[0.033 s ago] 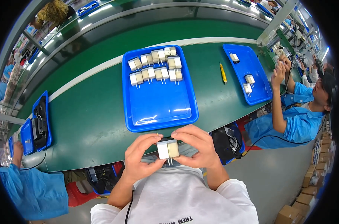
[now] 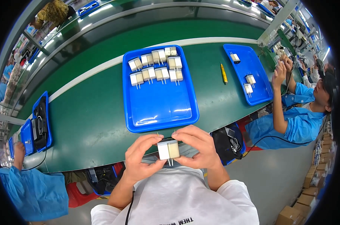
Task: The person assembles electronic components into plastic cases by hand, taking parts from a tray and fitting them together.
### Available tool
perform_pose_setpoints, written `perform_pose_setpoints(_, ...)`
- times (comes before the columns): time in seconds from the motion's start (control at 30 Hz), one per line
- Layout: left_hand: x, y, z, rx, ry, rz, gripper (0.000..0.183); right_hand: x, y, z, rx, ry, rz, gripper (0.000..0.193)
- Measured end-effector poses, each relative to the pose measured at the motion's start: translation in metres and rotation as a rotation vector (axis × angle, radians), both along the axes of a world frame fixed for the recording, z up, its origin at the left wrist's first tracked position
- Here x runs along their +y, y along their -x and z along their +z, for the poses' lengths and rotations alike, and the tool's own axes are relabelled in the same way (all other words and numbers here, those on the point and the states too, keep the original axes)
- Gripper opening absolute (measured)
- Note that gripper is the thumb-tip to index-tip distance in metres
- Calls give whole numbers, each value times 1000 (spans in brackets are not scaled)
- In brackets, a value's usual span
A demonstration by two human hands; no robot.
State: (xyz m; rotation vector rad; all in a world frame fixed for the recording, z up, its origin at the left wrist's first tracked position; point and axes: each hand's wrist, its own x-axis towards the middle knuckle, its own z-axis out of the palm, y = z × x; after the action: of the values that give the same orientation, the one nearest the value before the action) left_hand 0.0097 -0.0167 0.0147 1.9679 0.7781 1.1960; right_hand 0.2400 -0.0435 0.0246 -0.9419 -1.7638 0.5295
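Between my two hands, in front of my chest, is a plug charger [image 2: 169, 149] with white and cream sides and metal prongs pointing down toward me. My left hand [image 2: 142, 154] pinches its left side between thumb and fingers. On the opposite side, my right hand [image 2: 198, 149] grips it the same way. Thin pins show near both index fingertips at its far end; what they belong to is hard to make out. Just beyond my hands lies a blue tray [image 2: 160, 107], its far half holding several similar white chargers [image 2: 155, 74] in rows.
Right of the tray, a yellow pen-like tool [image 2: 224, 73] lies on the green bench [image 2: 211, 101]. A second blue tray [image 2: 260, 80] holds 3 chargers, beside a co-worker in blue [image 2: 286, 125]. At far left, another tray [image 2: 46, 123] carries dark devices near another person's hand [image 2: 19, 152].
The co-worker's hand at the far left has shifted slightly to the right. My hands and the charger look the same.
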Motion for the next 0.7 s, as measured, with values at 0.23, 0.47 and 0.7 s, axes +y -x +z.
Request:
perform_pose_setpoints(0.23, 0, 0, 2, 6, -9, 13, 56, 3, 3, 0, 5, -52, -16, 54)
perform_pose_setpoints(0.47, -2, -3, 0, -10, -12, 38, 56, 3, 5, 2, 11, -60, -33, 56)
perform_pose_setpoints(0.7, -5, -10, -12, -145, 128, 83, 59, 2, 8, 1, 49, 72, -38, 62)
